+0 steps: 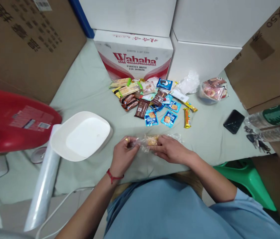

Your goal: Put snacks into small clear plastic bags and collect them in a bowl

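A golden-brown snack [152,140] lies in crumpled clear plastic wrap [143,143] near the front edge of the cloth-covered table. The end of the wrap on the left is pinched between the thumb and fingers of my left hand [123,156], which wears a ring. Over the right end of the snack, my right hand [172,149] has its fingers closed on it, and some wrap sticks out beyond. Just past my hands lie blue snack packets [169,119], brown packets [142,108] and a yellow-wrapped bar [187,118].
A white bowl [57,142] stands left of my hands, beside a roll of plastic film [42,186] and a red container [18,122]. A Wahaha carton [135,59] backs the snack pile. At right are a tub [210,93], a phone [234,121], keys [257,142] and bottles [276,116].
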### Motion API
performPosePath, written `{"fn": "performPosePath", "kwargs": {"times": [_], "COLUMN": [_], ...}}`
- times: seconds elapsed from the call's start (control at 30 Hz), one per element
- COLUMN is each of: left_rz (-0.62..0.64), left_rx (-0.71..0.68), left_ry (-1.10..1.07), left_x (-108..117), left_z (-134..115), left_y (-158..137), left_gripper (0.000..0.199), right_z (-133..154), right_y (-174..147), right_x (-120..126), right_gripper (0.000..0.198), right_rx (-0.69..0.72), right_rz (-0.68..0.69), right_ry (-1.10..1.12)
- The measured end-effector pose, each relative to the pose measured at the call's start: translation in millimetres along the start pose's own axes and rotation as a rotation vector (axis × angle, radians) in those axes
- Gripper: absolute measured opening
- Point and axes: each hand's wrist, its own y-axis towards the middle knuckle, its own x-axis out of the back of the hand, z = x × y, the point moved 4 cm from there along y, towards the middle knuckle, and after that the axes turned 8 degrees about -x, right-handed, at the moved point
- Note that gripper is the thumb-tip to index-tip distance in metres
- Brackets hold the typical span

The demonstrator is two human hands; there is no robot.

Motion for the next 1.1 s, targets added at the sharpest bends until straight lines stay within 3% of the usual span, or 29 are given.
{"fn": "performPosePath", "kwargs": {"times": [0.07,0.17,0.33,0.4,0.53,0.6,0.7,0.8,0.9,1.0,1.1], "left_rz": [-0.034,0.062,0.210,0.222,0.202,0.177,0.142,0.125,0.107,0.089,0.077], "left_rx": [-0.070,-0.241,-0.464,-0.493,-0.552,-0.579,-0.618,-0.649,-0.653,-0.698,-0.735], "left_ry": [-0.033,-0.014,0.465,0.647,0.801,0.832,0.862,0.866,0.837,0.752,0.606], "left_x": [-2,-26,-71,-80,-86,-86,-87,-90,-91,-86,-67], "left_z": [-17,-45,-58,-53,-47,-45,-43,-38,-32,-28,-21], "left_y": [-4,-6,-17,-22,-27,-26,-26,-29,-35,-43,-53], "left_gripper": [0.017,0.021,0.050,0.054,0.050,0.048,0.047,0.048,0.049,0.045,0.044], "right_z": [0,1,-9,-23,-60,-67,-67,-54,-28,-6,8], "right_y": [-1,-3,-20,-30,-58,-67,-67,-46,-2,41,57], "right_x": [1,3,6,6,0,-3,7,28,38,24,12], "right_gripper": [0.035,0.027,0.019,0.025,0.036,0.034,0.014,0.015,0.011,0.014,0.014], "right_rx": [0.032,0.042,0.095,-0.007,-0.521,-0.596,-0.545,-0.463,-0.361,-0.390,-0.429], "right_rz": [-0.002,-0.026,-0.036,-0.142,-0.462,-0.441,-0.382,-0.369,-0.347,-0.162,-0.088], "right_ry": [0.059,0.139,0.382,0.482,0.269,0.186,0.320,0.486,0.429,0.238,0.108]}}
